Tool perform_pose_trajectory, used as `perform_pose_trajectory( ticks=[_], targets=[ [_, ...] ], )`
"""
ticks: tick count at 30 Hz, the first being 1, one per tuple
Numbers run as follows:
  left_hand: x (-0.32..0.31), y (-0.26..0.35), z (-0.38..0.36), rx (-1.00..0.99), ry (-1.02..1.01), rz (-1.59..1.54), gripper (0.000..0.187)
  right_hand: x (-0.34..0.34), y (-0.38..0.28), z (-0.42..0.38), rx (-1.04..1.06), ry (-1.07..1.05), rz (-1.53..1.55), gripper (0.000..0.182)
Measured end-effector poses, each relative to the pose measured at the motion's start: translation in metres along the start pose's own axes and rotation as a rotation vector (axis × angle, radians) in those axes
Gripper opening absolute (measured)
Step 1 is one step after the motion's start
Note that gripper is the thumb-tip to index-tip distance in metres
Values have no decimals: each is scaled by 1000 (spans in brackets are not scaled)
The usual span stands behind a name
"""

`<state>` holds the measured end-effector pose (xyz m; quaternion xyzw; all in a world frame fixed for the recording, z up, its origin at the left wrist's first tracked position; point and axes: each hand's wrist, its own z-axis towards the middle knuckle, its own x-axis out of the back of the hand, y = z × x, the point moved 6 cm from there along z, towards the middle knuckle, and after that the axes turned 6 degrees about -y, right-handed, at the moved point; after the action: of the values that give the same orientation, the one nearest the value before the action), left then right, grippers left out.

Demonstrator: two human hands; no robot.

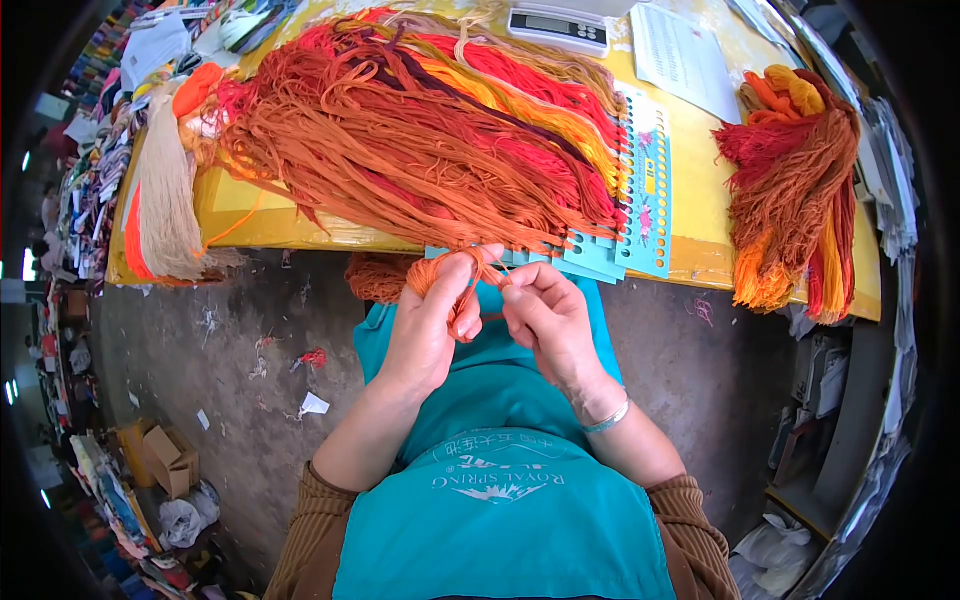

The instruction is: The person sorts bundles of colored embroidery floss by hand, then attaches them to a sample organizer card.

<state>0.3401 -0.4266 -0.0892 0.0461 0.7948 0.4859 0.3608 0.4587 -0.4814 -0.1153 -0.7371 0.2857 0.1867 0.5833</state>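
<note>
My left hand [432, 325] is closed round a looped bundle of orange-brown thread [425, 275], just below the table's front edge. Beside it on the right, my right hand [545, 318] pinches a strand of that thread between thumb and fingertips. A large pile of long threads [400, 140] in rust, red, yellow and dark purple lies across the table [690, 240]. Punched blue-green cards [648, 190] stick out from under the pile's right end, with some thread ends at their holes. More rust thread [375, 278] hangs behind my left hand.
A hank of mixed threads [795, 190] hangs over the table's right edge, and a beige and orange hank [165, 190] over the left. A digital scale [560, 28] and a printed sheet [683, 60] lie at the back. An open cardboard box [172, 460] stands on the floor.
</note>
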Motion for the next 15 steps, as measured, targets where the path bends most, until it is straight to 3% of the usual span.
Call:
perform_pose_trajectory(
  ticks=[15],
  targets=[
    [-7, -11, 3, -7, -60, -41, 47, -13, -2, 3, -4, -75, 30, 6]
  ],
)
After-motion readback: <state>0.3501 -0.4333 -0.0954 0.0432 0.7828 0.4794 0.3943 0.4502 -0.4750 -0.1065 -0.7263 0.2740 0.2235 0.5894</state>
